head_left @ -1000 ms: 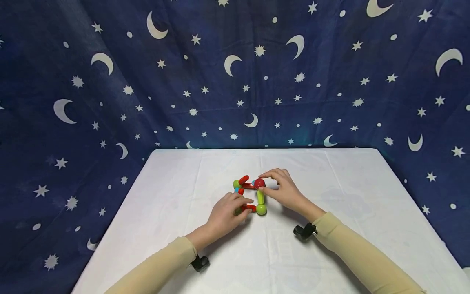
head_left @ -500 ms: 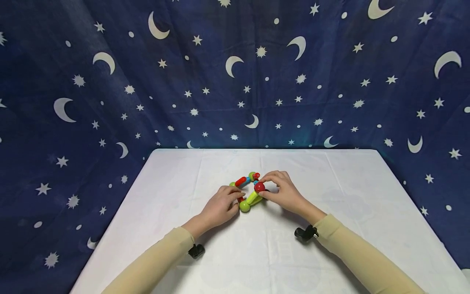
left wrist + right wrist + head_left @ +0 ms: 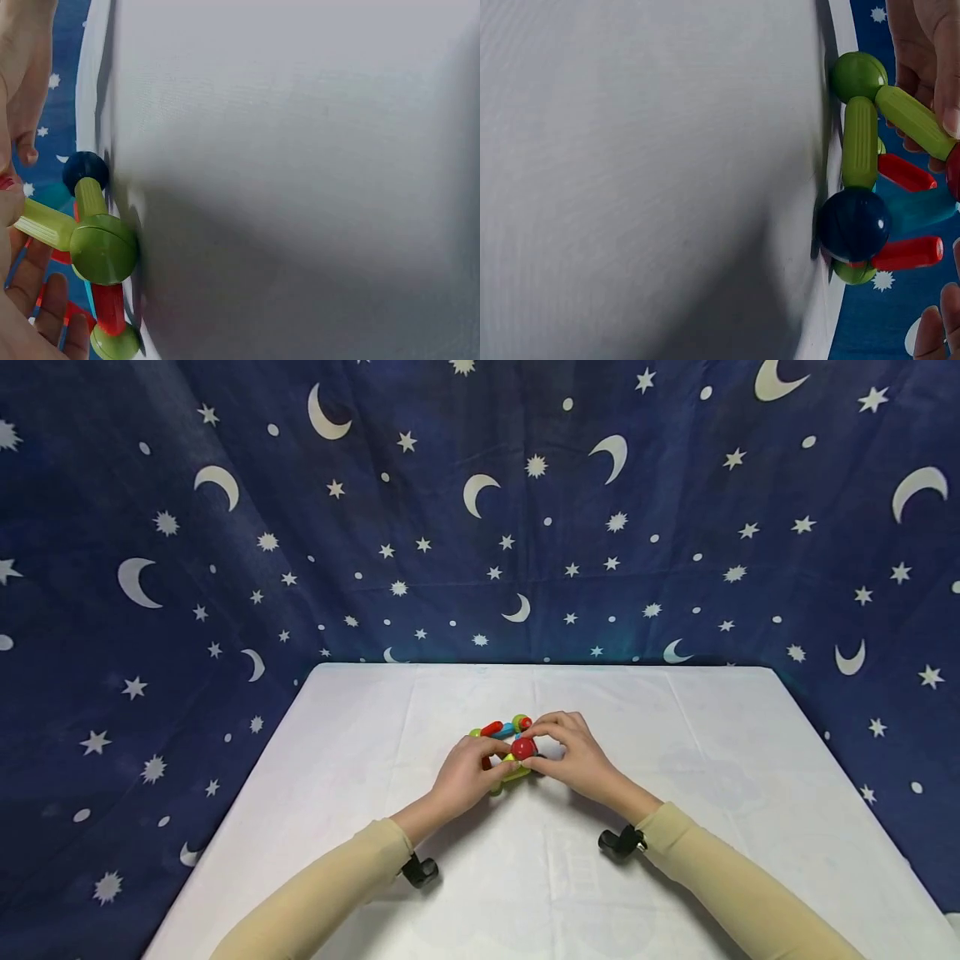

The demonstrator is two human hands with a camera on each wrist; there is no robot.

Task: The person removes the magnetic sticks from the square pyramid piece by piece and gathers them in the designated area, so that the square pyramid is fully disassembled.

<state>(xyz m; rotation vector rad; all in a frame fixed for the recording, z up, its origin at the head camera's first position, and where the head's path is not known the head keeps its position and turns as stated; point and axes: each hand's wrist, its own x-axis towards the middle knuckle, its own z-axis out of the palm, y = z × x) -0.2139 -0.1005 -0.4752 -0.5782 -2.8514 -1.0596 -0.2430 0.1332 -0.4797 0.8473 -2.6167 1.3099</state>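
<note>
A frame of plastic rods and balls, like a magnetic building toy, stands on the white-covered table. My right hand point(image 3: 581, 756) holds the raised red ball point(image 3: 523, 748) between thumb and fingers. From the other side, my left hand point(image 3: 463, 770) pinches a yellow-green rod point(image 3: 915, 121) just beside that ball. This rod slants down to a green ball point(image 3: 103, 250) at table level. A second yellow-green rod point(image 3: 860, 142) joins the green ball to a dark blue ball point(image 3: 853, 223). From the blue ball a blue rod point(image 3: 919, 210) rises towards the red one.
Red rods point(image 3: 907, 253) jut from the far side of the frame, near another green ball point(image 3: 855, 272). The white tablecloth point(image 3: 600, 893) spreads around both hands. Behind the table hangs a dark blue curtain point(image 3: 420, 610) with moons and stars.
The frame has turned, its near green ball swinging left. My left hand has shifted off the frame's lower left part and reached right, to the rod by the red ball. My right hand stays at that ball.
</note>
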